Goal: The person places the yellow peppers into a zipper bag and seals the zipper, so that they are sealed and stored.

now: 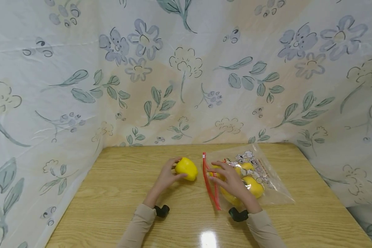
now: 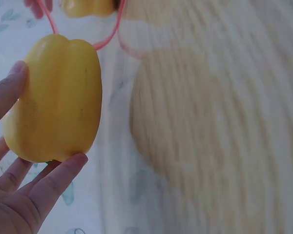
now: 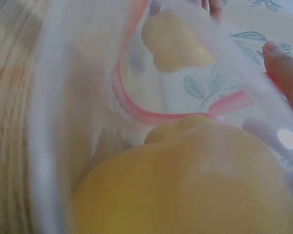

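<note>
My left hand [image 1: 168,174] holds a yellow bell pepper [image 1: 187,168] above the table, fingers and thumb spread round its sides. In the left wrist view the bell pepper [image 2: 58,97] shows its lobed body, with fingertips at its lower end. To the right lies a clear zip bag [image 1: 277,187] with a red zip edge and printed cartoon figures. My right hand [image 1: 230,179] grips the bag by its mouth, where the red edge [image 3: 146,116] stands parted in a loop. Inside the bag are several yellow bell peppers [image 1: 255,187], one large and close in the right wrist view.
A wooden table [image 1: 117,193] lies under everything. Floral cloth [image 1: 186,86] hangs behind it and along both sides. Black wrist cameras [image 1: 162,211] sit at both cuffs, near the tabletop.
</note>
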